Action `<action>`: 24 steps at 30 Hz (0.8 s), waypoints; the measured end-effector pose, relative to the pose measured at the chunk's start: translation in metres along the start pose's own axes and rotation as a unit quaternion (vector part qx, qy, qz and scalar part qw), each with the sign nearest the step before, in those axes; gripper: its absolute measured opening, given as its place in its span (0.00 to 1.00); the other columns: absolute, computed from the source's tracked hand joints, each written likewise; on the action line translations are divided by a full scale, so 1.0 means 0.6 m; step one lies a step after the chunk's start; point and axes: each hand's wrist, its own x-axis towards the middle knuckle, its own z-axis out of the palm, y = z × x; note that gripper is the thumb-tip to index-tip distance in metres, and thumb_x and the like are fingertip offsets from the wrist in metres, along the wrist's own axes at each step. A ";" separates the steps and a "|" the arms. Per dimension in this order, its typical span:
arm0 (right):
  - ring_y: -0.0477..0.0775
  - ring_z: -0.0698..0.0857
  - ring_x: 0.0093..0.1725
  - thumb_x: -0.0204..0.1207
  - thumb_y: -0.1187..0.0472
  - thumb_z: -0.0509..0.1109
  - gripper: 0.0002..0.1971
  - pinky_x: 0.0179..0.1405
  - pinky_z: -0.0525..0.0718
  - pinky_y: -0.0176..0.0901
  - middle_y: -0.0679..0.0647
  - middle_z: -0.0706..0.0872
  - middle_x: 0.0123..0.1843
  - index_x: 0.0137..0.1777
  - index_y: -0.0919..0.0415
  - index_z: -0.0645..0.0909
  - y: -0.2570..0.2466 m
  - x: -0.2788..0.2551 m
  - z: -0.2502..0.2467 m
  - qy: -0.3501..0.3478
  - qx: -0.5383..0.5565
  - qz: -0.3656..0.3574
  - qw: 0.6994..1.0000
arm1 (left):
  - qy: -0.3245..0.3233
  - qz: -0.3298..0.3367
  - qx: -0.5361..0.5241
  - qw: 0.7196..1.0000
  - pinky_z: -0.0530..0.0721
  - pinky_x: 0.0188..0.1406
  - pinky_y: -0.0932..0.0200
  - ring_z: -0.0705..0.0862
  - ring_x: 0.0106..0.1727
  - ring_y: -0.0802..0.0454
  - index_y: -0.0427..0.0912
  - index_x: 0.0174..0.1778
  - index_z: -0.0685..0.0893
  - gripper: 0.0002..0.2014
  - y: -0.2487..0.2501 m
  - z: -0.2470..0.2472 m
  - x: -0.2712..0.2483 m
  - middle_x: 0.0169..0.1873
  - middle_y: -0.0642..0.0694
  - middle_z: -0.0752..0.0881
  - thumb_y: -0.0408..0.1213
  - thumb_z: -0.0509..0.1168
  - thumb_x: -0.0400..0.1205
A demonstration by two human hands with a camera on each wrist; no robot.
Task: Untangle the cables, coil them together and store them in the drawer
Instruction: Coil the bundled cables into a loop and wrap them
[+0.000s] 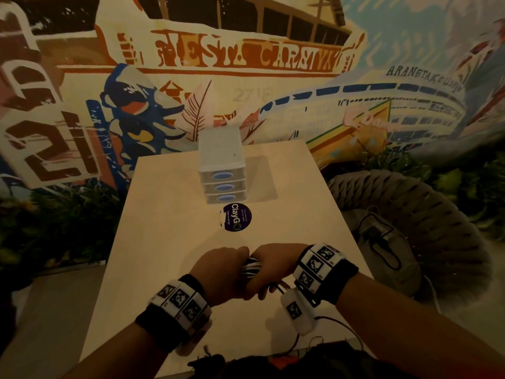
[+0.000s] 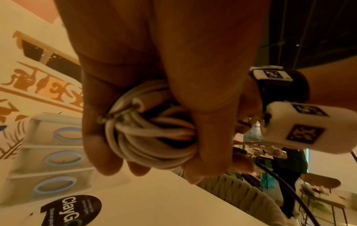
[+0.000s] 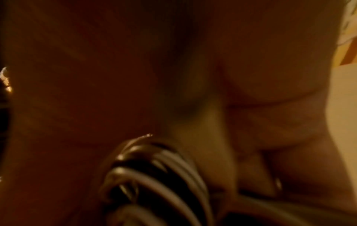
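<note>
A bundle of coiled white and black cables (image 1: 250, 266) is held between both hands above the near half of the table. My left hand (image 1: 222, 270) grips its left side; in the left wrist view the fingers curl round the white coil (image 2: 150, 134). My right hand (image 1: 269, 269) wraps over the right side, fingers curled under. The right wrist view is dark and shows banded cable loops (image 3: 154, 175) close to the palm. The white three-drawer unit (image 1: 222, 165) stands at the far middle of the table with all drawers shut.
A round dark sticker (image 1: 235, 216) lies on the pale table (image 1: 164, 242) in front of the drawer unit. A woven chair (image 1: 410, 222) with black cords on its seat stands to the right. A painted mural wall rises behind.
</note>
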 end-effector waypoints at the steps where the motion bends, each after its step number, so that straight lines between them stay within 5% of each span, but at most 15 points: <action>1: 0.49 0.93 0.46 0.74 0.55 0.81 0.14 0.56 0.91 0.49 0.51 0.94 0.44 0.56 0.61 0.90 -0.003 -0.003 -0.001 -0.010 0.003 0.004 1.000 | -0.001 0.003 0.010 1.000 0.81 0.45 0.57 0.86 0.50 0.48 0.47 0.64 0.78 0.22 0.004 0.000 0.000 0.52 0.49 0.88 0.49 0.73 0.78; 3: 0.45 0.93 0.42 0.72 0.53 0.83 0.11 0.56 0.91 0.49 0.46 0.93 0.38 0.49 0.59 0.91 -0.007 -0.005 -0.002 -0.009 -0.006 0.020 1.000 | -0.002 0.004 0.031 1.000 0.78 0.43 0.58 0.87 0.50 0.47 0.45 0.66 0.78 0.19 0.014 0.000 0.001 0.52 0.47 0.88 0.45 0.70 0.80; 7: 0.39 0.87 0.27 0.74 0.57 0.81 0.05 0.37 0.87 0.38 0.44 0.89 0.29 0.39 0.54 0.89 -0.014 0.000 0.005 0.020 -0.077 0.051 0.995 | -0.014 0.002 0.043 0.999 0.83 0.44 0.55 0.88 0.50 0.46 0.47 0.63 0.82 0.16 0.023 0.001 0.003 0.49 0.48 0.89 0.43 0.71 0.80; 11: 0.45 0.82 0.25 0.76 0.59 0.77 0.15 0.28 0.81 0.36 0.44 0.83 0.19 0.27 0.52 0.83 -0.015 0.007 0.016 0.052 -0.112 0.053 0.991 | 0.000 0.001 0.033 0.999 0.84 0.45 0.54 0.87 0.50 0.46 0.47 0.63 0.79 0.16 0.018 0.003 -0.007 0.51 0.48 0.87 0.44 0.68 0.80; 15: 0.47 0.81 0.27 0.75 0.61 0.74 0.09 0.31 0.83 0.38 0.48 0.83 0.26 0.33 0.57 0.84 -0.016 -0.003 0.005 0.072 -0.087 0.021 0.993 | 0.060 0.011 -0.009 0.998 0.78 0.41 0.60 0.79 0.46 0.52 0.50 0.65 0.76 0.21 0.003 0.005 -0.010 0.55 0.52 0.80 0.50 0.70 0.79; 19: 0.48 0.82 0.27 0.73 0.60 0.74 0.03 0.37 0.86 0.42 0.49 0.85 0.27 0.40 0.59 0.87 -0.002 -0.016 -0.022 0.083 -0.023 -0.008 0.996 | 0.134 0.038 -0.134 0.981 0.86 0.54 0.62 0.84 0.58 0.56 0.59 0.79 0.66 0.45 -0.034 -0.005 -0.020 0.68 0.59 0.75 0.58 0.81 0.68; 24: 0.53 0.84 0.33 0.70 0.60 0.75 0.10 0.39 0.85 0.44 0.58 0.89 0.38 0.48 0.67 0.89 0.009 -0.033 -0.043 0.144 0.111 -0.095 0.979 | 0.181 0.017 -0.287 0.940 0.88 0.52 0.64 0.82 0.58 0.68 0.73 0.82 0.56 0.55 -0.068 -0.008 -0.029 0.63 0.70 0.77 0.76 0.76 0.60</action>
